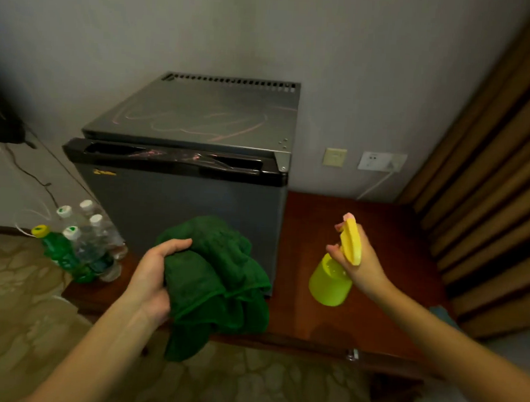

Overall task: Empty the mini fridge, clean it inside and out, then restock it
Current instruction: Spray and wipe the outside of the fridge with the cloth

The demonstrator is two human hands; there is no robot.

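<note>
Fridge [177,202] is sitting at twelve o'clock, nearest the left hand [152,275] gripping a cloth [217,272], the right hand [361,264] holding a sprayer [330,281].

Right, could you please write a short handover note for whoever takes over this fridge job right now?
Left hand: grips the green cloth, bunched in front of the fridge door.
Right hand: holds the spray bottle by its trigger head, above the wooden stand.
The mini fridge has its door shut, so the inside is not visible.
Bottles stand clustered to its left, so it is probably emptied.
Pink scribbles on the top are not yet wiped.
Left: spray and wipe the outside, check the inside, restock.
</note>
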